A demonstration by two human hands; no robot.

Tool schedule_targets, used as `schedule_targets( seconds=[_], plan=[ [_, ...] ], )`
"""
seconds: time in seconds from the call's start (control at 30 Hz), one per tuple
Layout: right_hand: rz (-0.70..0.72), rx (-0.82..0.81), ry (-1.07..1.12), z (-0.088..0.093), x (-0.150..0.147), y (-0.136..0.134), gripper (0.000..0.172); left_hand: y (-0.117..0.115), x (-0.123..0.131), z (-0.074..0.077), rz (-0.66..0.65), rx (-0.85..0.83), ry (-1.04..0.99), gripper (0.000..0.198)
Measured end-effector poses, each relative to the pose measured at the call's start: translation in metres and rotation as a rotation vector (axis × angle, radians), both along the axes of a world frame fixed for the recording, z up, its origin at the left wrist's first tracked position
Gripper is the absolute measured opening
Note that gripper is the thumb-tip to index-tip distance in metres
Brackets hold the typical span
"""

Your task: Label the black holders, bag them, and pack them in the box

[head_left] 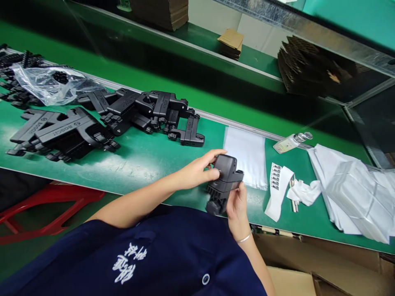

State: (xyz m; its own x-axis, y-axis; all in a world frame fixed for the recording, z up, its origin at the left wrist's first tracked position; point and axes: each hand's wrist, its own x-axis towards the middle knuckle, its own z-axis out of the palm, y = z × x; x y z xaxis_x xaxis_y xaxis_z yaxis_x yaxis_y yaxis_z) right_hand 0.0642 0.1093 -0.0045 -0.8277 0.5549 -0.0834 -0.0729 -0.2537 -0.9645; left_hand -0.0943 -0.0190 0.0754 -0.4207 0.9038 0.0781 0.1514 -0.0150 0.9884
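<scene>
Both hands hold a black plastic bracket (226, 170) with a knob at its lower end, just above the bench edge near my body. My left hand (210, 166) grips its upper left side, with the thumb laid across the front face. From the lower right my right hand (237, 205) closes around the piece, its fingers partly hidden behind it. Similar black brackets marked BOSCH lie heaped to the left, in a back pile (162, 105) and a nearer pile (69, 129). Just beyond my hands lies a flat stack of clear plastic bags (247, 150).
On the right are a small bottle (286, 143), a label strip (277, 189), crumpled paper (305, 191) and a bundle of white packaging (364, 197). A clear bag (52, 84) and small black parts (18, 70) lie far left. A red stool (61, 201) stands below the bench.
</scene>
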Motion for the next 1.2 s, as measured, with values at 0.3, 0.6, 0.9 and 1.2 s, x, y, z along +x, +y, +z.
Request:
schedule_targets(
  seconds=[0.3, 0.6, 0.9, 1.2],
  plan=[
    [-0.016, 0.096, 0.248, 0.021, 0.013, 0.021, 0.064, -0.035, -0.006, -0.004, -0.056, -0.047, 0.219, 0.086],
    [-0.026, 0.038, 0.127, 0.019, 0.014, 0.021, 0.08, -0.035, -0.001, 0.002, 0.049, -0.075, 0.115, 0.068],
    [-0.023, 0.118, 0.025, 0.042, 0.008, 0.035, 0.042, -0.018, 0.01, -0.027, 0.11, -0.151, -0.933, 0.058],
    [-0.061, 0.093, -0.078, 0.041, -0.003, 0.023, 0.05, -0.012, 0.025, -0.035, 0.214, -0.301, -1.398, 0.052]
  ],
)
